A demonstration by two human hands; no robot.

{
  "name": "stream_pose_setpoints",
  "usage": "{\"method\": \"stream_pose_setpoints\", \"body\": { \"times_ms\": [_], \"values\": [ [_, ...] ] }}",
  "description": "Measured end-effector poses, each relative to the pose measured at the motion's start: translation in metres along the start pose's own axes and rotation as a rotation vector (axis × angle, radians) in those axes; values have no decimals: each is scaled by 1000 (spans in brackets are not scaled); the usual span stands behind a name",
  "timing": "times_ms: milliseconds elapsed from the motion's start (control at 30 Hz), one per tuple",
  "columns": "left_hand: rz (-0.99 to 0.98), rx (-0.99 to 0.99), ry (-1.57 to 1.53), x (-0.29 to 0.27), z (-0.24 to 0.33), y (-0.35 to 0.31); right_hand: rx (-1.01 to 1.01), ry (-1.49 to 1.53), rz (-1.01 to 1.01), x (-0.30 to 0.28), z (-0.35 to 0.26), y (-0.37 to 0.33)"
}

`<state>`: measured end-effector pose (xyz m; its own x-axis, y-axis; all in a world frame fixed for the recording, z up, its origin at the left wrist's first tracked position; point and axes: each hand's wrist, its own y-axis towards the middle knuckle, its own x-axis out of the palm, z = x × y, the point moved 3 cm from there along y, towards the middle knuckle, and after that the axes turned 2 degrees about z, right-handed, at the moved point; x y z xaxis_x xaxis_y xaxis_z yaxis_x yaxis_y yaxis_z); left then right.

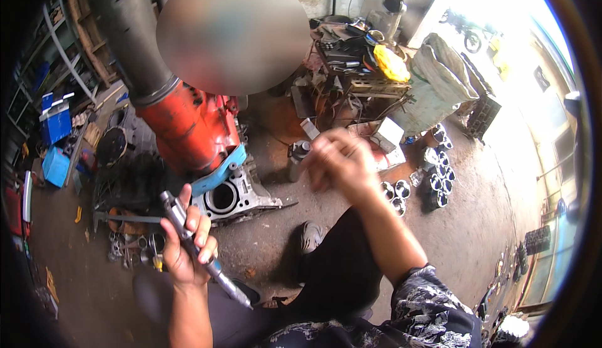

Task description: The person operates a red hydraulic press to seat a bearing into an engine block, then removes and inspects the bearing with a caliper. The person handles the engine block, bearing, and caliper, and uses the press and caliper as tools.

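Ratchet wrench [194, 247] sits gripped in your left hand [187, 247], just below the engine block [233, 196]; your right hand [338, 160] hovers loosely curled, empty, right of it.

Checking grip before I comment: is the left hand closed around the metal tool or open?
Closed. The left hand has its fingers wrapped round the metal tool, whose ends stick out above and below.

Left hand [185, 242] raised, fingers clenched; right hand [338, 160] lifted, blurred, fingers curled.
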<state>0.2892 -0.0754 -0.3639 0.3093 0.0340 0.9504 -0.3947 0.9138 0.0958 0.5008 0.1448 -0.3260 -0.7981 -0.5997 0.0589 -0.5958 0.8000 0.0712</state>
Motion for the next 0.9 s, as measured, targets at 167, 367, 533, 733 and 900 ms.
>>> {"method": "stream_pose_setpoints", "body": {
  "times_ms": [167,367,533,733,900],
  "values": [
    [-3,-95,27,-7,-14,2,-20,-353,594,-158,-15,94],
    [21,-252,84,-29,-41,15,-65,-905,692,-265,27,217],
    [83,-320,142,-48,-62,29,-1,-1285,522,-262,69,288],
    [109,-360,263,-55,-72,38,91,-1624,270,-241,79,325],
    [100,-393,293,-57,-73,44,50,-1601,109,-246,82,340]
  ]
}}
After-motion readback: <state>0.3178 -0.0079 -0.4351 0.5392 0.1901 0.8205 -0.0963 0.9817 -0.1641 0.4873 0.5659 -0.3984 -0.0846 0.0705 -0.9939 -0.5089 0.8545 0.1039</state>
